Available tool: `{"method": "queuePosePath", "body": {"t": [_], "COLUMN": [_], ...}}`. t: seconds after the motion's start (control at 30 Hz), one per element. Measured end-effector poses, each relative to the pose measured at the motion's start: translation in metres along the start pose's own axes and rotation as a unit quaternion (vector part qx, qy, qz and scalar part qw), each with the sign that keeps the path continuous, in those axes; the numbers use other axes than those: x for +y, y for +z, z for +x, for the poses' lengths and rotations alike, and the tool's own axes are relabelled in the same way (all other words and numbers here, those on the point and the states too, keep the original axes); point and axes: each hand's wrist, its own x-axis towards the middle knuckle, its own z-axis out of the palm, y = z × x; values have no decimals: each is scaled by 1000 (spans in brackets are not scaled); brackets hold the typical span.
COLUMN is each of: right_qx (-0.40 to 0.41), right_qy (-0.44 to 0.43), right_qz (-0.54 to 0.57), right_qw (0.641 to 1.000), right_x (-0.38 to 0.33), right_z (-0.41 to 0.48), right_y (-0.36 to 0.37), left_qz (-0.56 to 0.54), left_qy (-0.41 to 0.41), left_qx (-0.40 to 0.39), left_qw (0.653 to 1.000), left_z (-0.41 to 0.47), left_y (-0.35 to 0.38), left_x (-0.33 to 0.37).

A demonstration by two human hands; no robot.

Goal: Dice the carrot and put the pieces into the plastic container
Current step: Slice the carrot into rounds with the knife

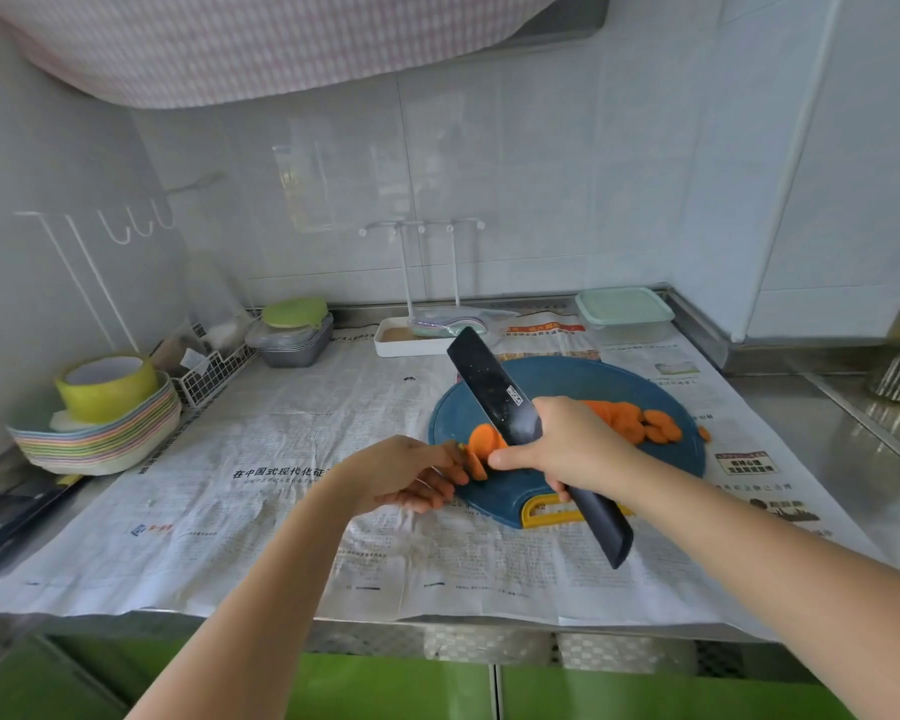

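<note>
One blue cutting board (567, 387) on the newspaper; one lidded plastic container (624, 314) at its one o'clock; right hand (572, 444) gripping one black knife (494, 392); left hand (406, 472) pinching one carrot stub (481, 449) at the board's nine o'clock; slices (640, 420) piled at three, too overlapped to count.

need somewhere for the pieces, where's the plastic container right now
In the head view, the plastic container sits lidded at the counter's far right, against the wall, beyond the blue cutting board.

Right hand (567, 449) fisted, gripping; left hand (406, 472) pinching, palm up
</note>
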Motion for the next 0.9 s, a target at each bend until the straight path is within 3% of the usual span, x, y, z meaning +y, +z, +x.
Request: {"method": "queuePosePath", "body": {"t": [0.17,0.33,0.57,0.73,0.9], "right_qx": [19,100,123,143,136], "right_qy": [14,3,-40,-41,-29], "right_qz": [-69,-138,-41,-40,-65], "right_qw": [997,985,991,988,988], "right_x": [-4,4,-1,-10,-15], "right_z": [8,17,14,11,11], "right_y": [20,28,14,9,10], "left_qz": [-11,-39,-83,-83,-19], "left_qy": [6,13,61,123,187], "left_qx": [-15,-26,-9,14,84], "left_qw": [1000,999,995,989,979], "left_z": [1,3,2,-1,-2], "left_y": [11,14,14,18,31], "left_x": [3,2,-6,-6,-5]}}
